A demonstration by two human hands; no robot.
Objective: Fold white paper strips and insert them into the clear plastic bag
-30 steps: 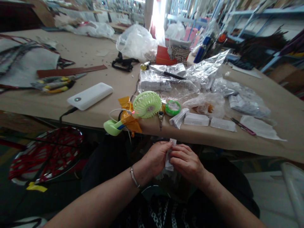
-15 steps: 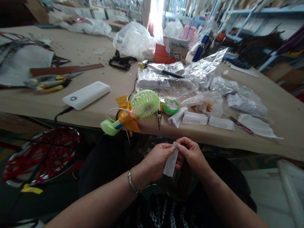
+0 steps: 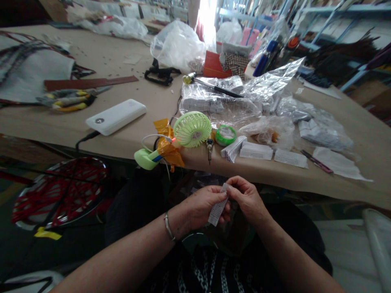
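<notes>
Lower centre of the frame, the left hand [image 3: 204,205] pinches a printed paper slip [image 3: 217,211], the right hand [image 3: 247,199] nipping its top end between thumb and forefinger; a slack pinch could drop it below the table edge [image 3: 275,175]; above, a pointed tool [image 3: 209,149], perhaps a soldering iron, aims toward the hands and could jab raised knuckles; right of it, a splayed slip stack [image 3: 233,149] could scatter if the green fan [image 3: 192,129], mid-frame, blows across it.
</notes>
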